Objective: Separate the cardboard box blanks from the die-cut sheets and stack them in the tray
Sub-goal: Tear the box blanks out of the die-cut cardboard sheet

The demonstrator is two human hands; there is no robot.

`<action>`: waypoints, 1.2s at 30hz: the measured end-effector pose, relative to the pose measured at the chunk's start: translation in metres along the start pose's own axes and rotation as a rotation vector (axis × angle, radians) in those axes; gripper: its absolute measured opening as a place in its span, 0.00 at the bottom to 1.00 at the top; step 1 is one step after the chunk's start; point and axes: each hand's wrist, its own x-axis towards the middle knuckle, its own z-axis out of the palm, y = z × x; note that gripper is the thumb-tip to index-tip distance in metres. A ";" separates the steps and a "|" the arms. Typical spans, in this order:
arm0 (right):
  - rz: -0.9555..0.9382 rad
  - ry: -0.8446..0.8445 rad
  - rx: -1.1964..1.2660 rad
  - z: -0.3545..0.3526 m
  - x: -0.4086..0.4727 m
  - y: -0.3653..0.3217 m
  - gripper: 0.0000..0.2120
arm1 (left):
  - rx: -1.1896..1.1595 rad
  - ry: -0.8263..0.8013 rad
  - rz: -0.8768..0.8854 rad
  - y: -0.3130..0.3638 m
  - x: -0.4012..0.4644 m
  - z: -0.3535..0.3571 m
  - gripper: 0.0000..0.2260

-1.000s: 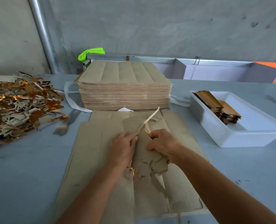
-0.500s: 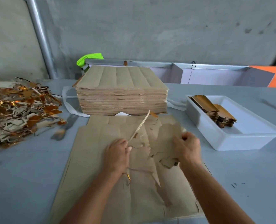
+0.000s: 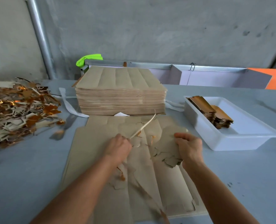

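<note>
Cardboard box blank (image 3: 168,143) is up in our right hand (image 3: 189,147), fingers curled over its top edge and thumb under it as far as we can tell, so it's gripped and lifted a bit off the die-cut sheet (image 3: 92,152) spread flat on the grey table (image 3: 20,183) in front of us. The blank's lower edge is ragged, with little tabs hanging near the wrist. Our left hand (image 3: 118,147) is closed in a fist on the sheet, pinching a thin pale waste strip (image 3: 144,126) that arcs up and away toward the big stack. Both hands are near each other over the middle of the sheet, left one pressing down, right one just beside the tray side.

Behind the sheet sits the tall stack of uncut sheets (image 3: 121,91), kraft side up, score lines running front to back. A white strap (image 3: 69,105) trails from under its left corner. Off to the right is the white plastic tray (image 3: 240,143), well apart from our hands, with 2 small piles of finished blanks (image 3: 210,110) leaning in its far left corner, gold side showing. Way over on the left there's a messy scrap heap (image 3: 17,109) of offcuts, gold and grey mixed. Something neon green (image 3: 88,59) is perched on the metal rail (image 3: 150,64) behind the stack, against a concrete wall. A few gold flecks show through the torn bits of the sheet by our left wrist.
</note>
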 end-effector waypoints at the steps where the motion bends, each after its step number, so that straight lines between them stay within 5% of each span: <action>1: -0.009 0.004 -0.011 0.003 0.001 0.001 0.13 | 0.019 -0.009 0.019 0.000 0.002 0.000 0.14; 5: -0.068 0.035 -0.088 0.009 0.007 -0.004 0.11 | -0.039 0.041 -0.008 -0.003 0.004 -0.004 0.14; 11: -0.183 -0.018 -0.288 0.010 0.010 -0.010 0.12 | -0.396 0.551 -0.215 -0.015 -0.017 -0.021 0.16; 15: -0.242 -0.080 -0.386 0.020 0.013 -0.015 0.11 | -0.660 0.778 -0.271 -0.018 -0.027 -0.023 0.06; 22: -0.224 -0.242 -0.381 0.045 0.001 -0.030 0.09 | -0.983 0.730 -0.449 -0.013 -0.033 -0.027 0.02; 28: -0.325 -0.413 -0.349 0.068 -0.023 -0.037 0.07 | -0.960 0.604 -0.364 -0.007 -0.030 -0.033 0.07; 36: -0.255 -0.184 -0.312 0.073 -0.019 -0.039 0.08 | -0.942 0.629 -0.280 -0.001 -0.030 -0.034 0.07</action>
